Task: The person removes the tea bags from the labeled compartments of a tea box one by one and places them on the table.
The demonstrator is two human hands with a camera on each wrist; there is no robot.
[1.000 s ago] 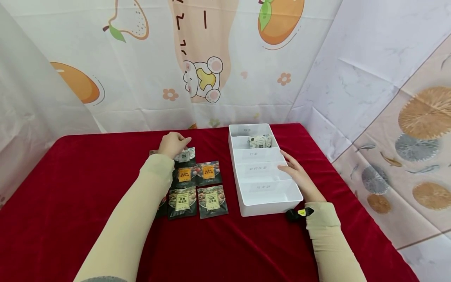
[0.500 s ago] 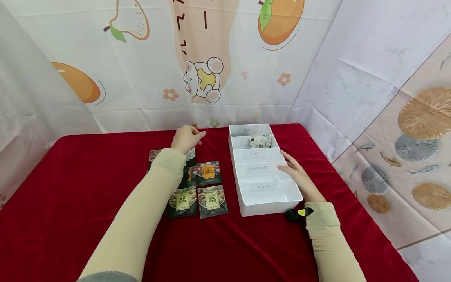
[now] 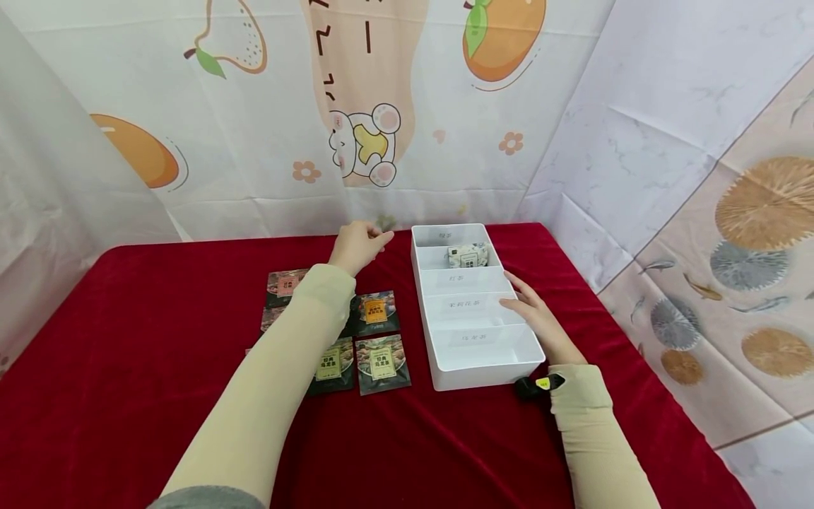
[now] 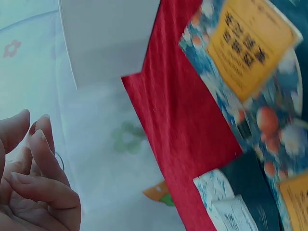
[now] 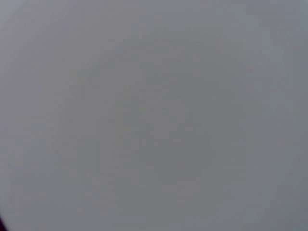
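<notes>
My left hand (image 3: 357, 247) hovers above the back of the red table, between the tea sachets and a white divided storage box. In the left wrist view, its fingers (image 4: 50, 190) bend loosely, with nothing visible between thumb and fingertips. My right hand (image 3: 540, 322) holds the right wall of the storage box (image 3: 486, 378), thumb over the rim. A pale tea sachet (image 3: 468, 256) lies in the box's second compartment from the back. Dark sachets with orange (image 3: 375, 311), yellow-green (image 3: 383, 362) and reddish (image 3: 287, 284) labels lie left of the box, partly hidden by my left arm.
Handwritten labels mark the box's compartments. A patterned curtain (image 3: 242, 155) hangs behind the red-covered table (image 3: 159, 339), and another pale sheet (image 3: 642, 141) stands at the right. The right wrist view shows only blurred grey.
My left hand has moved right, away from the back row of sachets and closer to the box. My right hand and the box have stayed in place.
</notes>
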